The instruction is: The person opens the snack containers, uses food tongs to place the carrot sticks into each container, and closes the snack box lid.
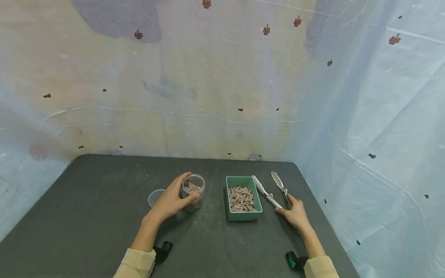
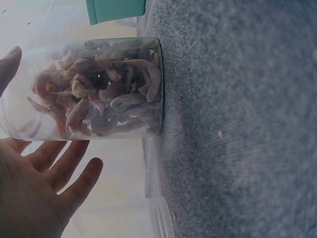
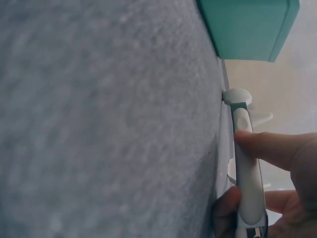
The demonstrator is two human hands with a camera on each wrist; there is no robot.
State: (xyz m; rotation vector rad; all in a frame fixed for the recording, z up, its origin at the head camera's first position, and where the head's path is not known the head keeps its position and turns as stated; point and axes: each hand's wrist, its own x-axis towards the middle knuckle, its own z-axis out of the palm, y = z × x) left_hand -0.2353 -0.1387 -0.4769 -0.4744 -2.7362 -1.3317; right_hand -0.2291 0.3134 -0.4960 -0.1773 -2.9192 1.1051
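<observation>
A clear plastic jar [image 1: 193,197] holding greyish-brown shrivelled strips stands upright on the dark table. My left hand [image 1: 171,200] is round its upper part, thumb on the near side and fingers on the far side. In the left wrist view the strips [image 2: 104,91] show through the jar wall. My right hand [image 1: 295,213] holds a pair of tongs [image 1: 263,188] with pale scalloped tips, its two arms spread apart. In the right wrist view my thumb presses one tong arm [image 3: 249,173]. Between the hands sits a green rectangular tub [image 1: 243,216], with similar strips [image 1: 241,199] inside.
A round clear lid [image 1: 155,197] lies on the table [image 1: 104,216], left of the jar and behind my left hand. The tongs' left tip is close to the tub's right rim. A printed plastic sheet [image 1: 194,85] hangs behind the table and along its right side.
</observation>
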